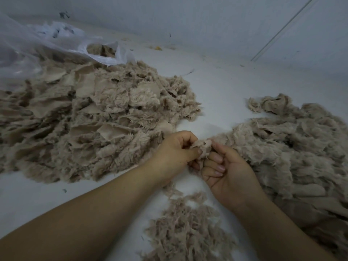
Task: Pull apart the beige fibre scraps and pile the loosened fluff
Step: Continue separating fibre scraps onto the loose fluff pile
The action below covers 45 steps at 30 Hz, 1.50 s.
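Far left there's a clear plastic bag slumped open on the white floor, with a bit of the beige stuff showing in its mouth, so my guess is that's where the scraps came from. Spilling out in front of it is the big heap of scraps. You can see flat fabric backing on a lot of pieces with shaggy pile on the other side, all torn and ragged at the edges. It sits on the person's left, within easy reach.

Middle of the shot, the left hand has its fingers curled tight, thumb pinching one small scrap. The right hand is palm-up just beside it, fingers curled in, gripping the other side of the same bit. The two hands are nearly touching, held just above the floor, which looks like the start of a tug to tear it apart. The scrap itself is a fuzzy little wad, already wispy at the ends.

Right below the hands is a low pile of loose fluff, thin and stringy, no backing visible. It makes sense there, since whatever gets pulled loose just drops straight down.

Off to the right is another heap, which looks softer and more teased-out up top, with flatter fabric pieces near the bottom edge. Can't tell if that one's finished or waiting.
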Tool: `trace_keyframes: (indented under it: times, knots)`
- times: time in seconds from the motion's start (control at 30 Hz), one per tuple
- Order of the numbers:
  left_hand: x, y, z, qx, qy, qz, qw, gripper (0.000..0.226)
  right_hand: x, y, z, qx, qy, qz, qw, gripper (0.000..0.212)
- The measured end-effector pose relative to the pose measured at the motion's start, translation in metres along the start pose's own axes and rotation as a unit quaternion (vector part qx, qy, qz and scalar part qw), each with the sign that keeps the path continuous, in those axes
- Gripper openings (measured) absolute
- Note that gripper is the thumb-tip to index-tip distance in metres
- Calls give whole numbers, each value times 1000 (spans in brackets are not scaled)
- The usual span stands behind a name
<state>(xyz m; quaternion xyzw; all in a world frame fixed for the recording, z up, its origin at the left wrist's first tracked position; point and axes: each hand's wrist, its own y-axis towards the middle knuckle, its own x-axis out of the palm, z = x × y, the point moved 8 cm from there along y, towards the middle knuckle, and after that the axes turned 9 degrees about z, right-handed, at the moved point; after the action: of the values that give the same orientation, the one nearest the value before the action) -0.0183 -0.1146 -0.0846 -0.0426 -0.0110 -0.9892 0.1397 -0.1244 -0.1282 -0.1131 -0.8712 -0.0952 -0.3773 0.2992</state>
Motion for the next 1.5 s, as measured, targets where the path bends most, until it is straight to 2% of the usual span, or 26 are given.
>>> trace_keyframes:
  times: [0.07,0.23,0.4,0.47,0.53,0.67,0.83,0.9,1.0,1.1,1.27,1.4,1.5]
  knots:
    - [-4,2,-1,-4,-38,13,999,19,-3,2,2,15,11,7,1000,26]
    - [-5,-1,3,-4,-152,-1,988,16,-3,0,3,23,10,3,1000,33]
    - [-13,-4,11,-6,-242,-23,970,11,-6,3,1,20,35,24,999,24]
    - [-15,-4,9,-4,-217,-9,976,10,0,1,1,19,19,-3,1000,12]
    - [-15,-3,5,-8,-186,6,983,14,4,-1,1,14,-2,-23,1000,23]
    - [-13,-3,1,1,-151,5,989,27,8,-3,2,-6,-85,-52,995,15]
    - [-12,-5,3,30,-117,6,993,46,9,-4,2,-36,-136,-64,988,31]
    - [-12,-6,6,48,-69,7,996,53,9,-5,2,-43,-142,-64,987,26]
    - [-13,-6,10,57,-43,20,997,34,9,-7,2,-33,-128,-69,989,21]
    - [-16,-5,11,39,-84,23,995,19,9,-8,3,-32,-130,-67,989,36]
    - [-19,-3,4,4,-105,45,993,36,7,-7,4,-42,-144,-53,987,56]
    - [-14,-5,5,20,-54,26,998,37,8,-7,4,-37,-168,-66,983,50]
    - [-12,-6,7,25,-45,28,998,36,10,-8,4,-34,-174,-87,980,36]
